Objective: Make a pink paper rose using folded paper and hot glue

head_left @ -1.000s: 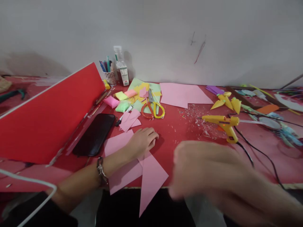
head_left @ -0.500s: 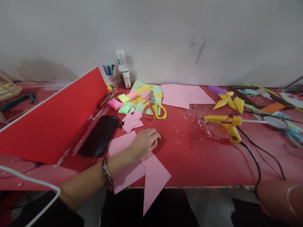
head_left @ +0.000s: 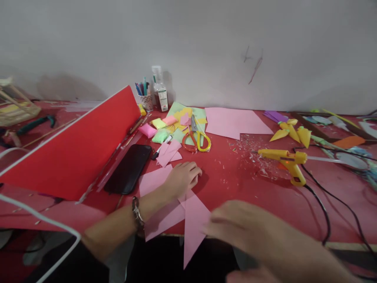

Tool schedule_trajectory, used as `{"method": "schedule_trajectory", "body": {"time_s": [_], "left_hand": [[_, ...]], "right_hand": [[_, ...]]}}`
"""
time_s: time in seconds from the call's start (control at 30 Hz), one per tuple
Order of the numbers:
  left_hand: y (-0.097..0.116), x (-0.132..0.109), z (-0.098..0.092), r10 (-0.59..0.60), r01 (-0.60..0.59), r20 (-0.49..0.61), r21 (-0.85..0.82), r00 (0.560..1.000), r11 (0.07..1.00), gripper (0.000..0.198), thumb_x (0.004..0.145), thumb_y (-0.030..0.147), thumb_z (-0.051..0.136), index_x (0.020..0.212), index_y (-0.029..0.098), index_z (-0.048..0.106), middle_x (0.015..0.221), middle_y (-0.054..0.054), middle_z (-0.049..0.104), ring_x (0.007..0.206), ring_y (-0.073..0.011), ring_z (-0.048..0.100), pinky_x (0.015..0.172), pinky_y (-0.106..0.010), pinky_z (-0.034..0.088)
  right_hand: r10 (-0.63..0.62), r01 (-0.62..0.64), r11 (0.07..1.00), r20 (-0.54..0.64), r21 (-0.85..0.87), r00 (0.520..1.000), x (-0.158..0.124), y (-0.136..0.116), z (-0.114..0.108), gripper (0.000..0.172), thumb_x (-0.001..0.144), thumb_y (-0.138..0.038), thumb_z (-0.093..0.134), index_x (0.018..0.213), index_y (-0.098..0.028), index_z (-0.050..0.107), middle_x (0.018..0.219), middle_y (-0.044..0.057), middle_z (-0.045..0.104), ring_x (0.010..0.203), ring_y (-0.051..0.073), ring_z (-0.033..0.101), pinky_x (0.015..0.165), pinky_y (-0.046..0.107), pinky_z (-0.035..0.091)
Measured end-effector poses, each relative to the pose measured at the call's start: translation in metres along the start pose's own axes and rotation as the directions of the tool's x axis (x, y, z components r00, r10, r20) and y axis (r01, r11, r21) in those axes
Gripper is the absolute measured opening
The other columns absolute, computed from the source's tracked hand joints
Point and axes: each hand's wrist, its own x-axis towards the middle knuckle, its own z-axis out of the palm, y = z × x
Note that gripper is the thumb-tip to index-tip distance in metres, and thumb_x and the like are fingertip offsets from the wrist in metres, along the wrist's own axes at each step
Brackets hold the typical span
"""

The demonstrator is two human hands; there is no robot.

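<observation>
My left hand lies over pink paper on the red table, its fingers curled and knuckles up; the fingertips are hidden underneath. A triangular pink paper runs from under this hand and its lower point hangs past the table's front edge. Beneath my left forearm lies a larger pink sheet. My right hand, blurred by motion, is at the triangle's right corner, with fingers stretched out and the thumb apart below. Whether its fingertips touch the paper I cannot tell.
Scissors, small pink paper pieces and a black phone lie beyond my left hand. A red board stands at left. A yellow glue gun with its cord rests at right, near yellow paper cones.
My right hand has come in from the lower right corner to the triangular paper's right corner. The left hand has stayed on the paper. The view has shifted slightly.
</observation>
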Motion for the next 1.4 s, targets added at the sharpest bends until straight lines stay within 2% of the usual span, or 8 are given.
{"method": "schedule_trajectory", "body": {"time_s": [0.17, 0.33, 0.5, 0.7, 0.97, 1.13, 1.27, 1.4], "left_hand": [[0.001, 0.000, -0.004, -0.034, 0.034, -0.026, -0.028, 0.999, 0.999, 0.019, 0.077, 0.007, 0.041, 0.083, 0.017, 0.057, 0.079, -0.003, 0.057, 0.075, -0.0165, 0.054, 0.067, -0.029, 0.042], [0.001, 0.002, -0.010, -0.076, 0.067, -0.074, -0.115, 0.994, 0.991, 0.018, 0.076, 0.007, 0.042, 0.082, 0.017, 0.056, 0.079, -0.003, 0.058, 0.075, -0.0158, 0.054, 0.067, -0.027, 0.043], [0.000, 0.003, -0.012, -0.119, 0.093, -0.112, -0.210, 0.987, 0.973, 0.017, 0.074, 0.007, 0.042, 0.079, 0.017, 0.054, 0.078, -0.003, 0.057, 0.074, -0.0150, 0.054, 0.067, -0.026, 0.044], [-0.003, 0.001, -0.019, -0.149, 0.101, -0.131, -0.316, 0.980, 0.943, 0.015, 0.078, 0.013, 0.038, 0.080, 0.017, 0.052, 0.079, -0.004, 0.056, 0.076, -0.0147, 0.053, 0.069, -0.027, 0.044], [0.005, 0.000, -0.046, 0.228, -0.240, -0.090, -0.541, 0.970, 0.806, 0.050, 0.070, 0.057, 0.042, 0.098, 0.016, 0.047, 0.082, -0.004, 0.055, 0.068, -0.0152, 0.052, 0.061, -0.029, 0.043], [0.020, 0.009, -0.054, 0.161, -0.162, -0.030, -0.304, 0.987, 0.939, 0.018, 0.080, 0.026, 0.040, 0.093, 0.016, 0.047, 0.077, -0.003, 0.057, 0.064, -0.0143, 0.053, 0.056, -0.026, 0.042], [0.023, 0.018, -0.057, 0.019, -0.068, -0.119, -0.423, 0.993, 0.904, 0.019, 0.084, 0.019, 0.038, 0.101, 0.017, 0.045, 0.092, -0.005, 0.057, 0.080, -0.0135, 0.055, 0.067, -0.025, 0.045], [0.025, 0.019, -0.060, -0.054, -0.049, -0.195, -0.486, 0.979, 0.872, 0.020, 0.087, 0.020, 0.035, 0.104, 0.019, 0.045, 0.099, -0.005, 0.057, 0.093, -0.0137, 0.053, 0.078, -0.027, 0.043]], "right_hand": [[-0.037, 0.038, 0.999, 0.166, -0.006, 0.985, 0.071, 0.004, -0.030, 0.055, 0.076, -0.047, 0.051, 0.124, -0.021, 0.042, 0.124, 0.010, 0.048, 0.115, 0.024, 0.040, 0.097, 0.040, 0.031], [0.009, -0.009, 1.000, 0.048, -0.003, 0.999, 0.066, 0.004, -0.016, 0.027, 0.085, -0.033, 0.040, 0.103, -0.021, 0.057, 0.110, 0.007, 0.058, 0.099, 0.017, 0.051, 0.093, 0.035, 0.035], [0.022, -0.019, 0.999, 0.068, -0.043, 0.997, 0.071, 0.004, -0.012, 0.039, 0.078, -0.046, 0.047, 0.109, -0.022, 0.053, 0.103, 0.007, 0.058, 0.096, 0.020, 0.049, 0.087, 0.035, 0.038], [0.047, -0.048, 0.996, 0.009, 0.080, 0.999, 0.073, 0.002, -0.017, 0.026, 0.081, -0.018, 0.041, 0.102, -0.021, 0.056, 0.102, 0.007, 0.059, 0.094, 0.017, 0.051, 0.085, 0.031, 0.041], [0.189, -0.107, 0.938, -0.229, 0.331, 0.955, 0.090, 0.024, -0.051, 0.027, 0.077, -0.003, 0.034, 0.083, -0.018, 0.056, 0.093, 0.007, 0.055, 0.088, 0.015, 0.050, 0.077, 0.028, 0.043], [0.200, -0.136, 0.950, -0.213, 0.280, 0.956, 0.108, 0.024, -0.074, 0.024, 0.073, -0.001, 0.038, 0.084, -0.017, 0.053, 0.088, 0.006, 0.052, 0.083, 0.016, 0.048, 0.074, 0.029, 0.042], [0.259, -0.141, 0.947, -0.423, 0.290, 0.868, 0.119, 0.025, -0.076, 0.021, 0.070, -0.002, 0.038, 0.080, -0.017, 0.049, 0.088, 0.007, 0.049, 0.084, 0.016, 0.047, 0.073, 0.029, 0.042], [0.412, -0.268, 0.911, -0.648, 0.315, 0.640, 0.121, 0.033, -0.067, 0.024, 0.067, -0.005, 0.039, 0.087, -0.018, 0.044, 0.092, 0.008, 0.047, 0.092, 0.018, 0.047, 0.079, 0.032, 0.039]]}}
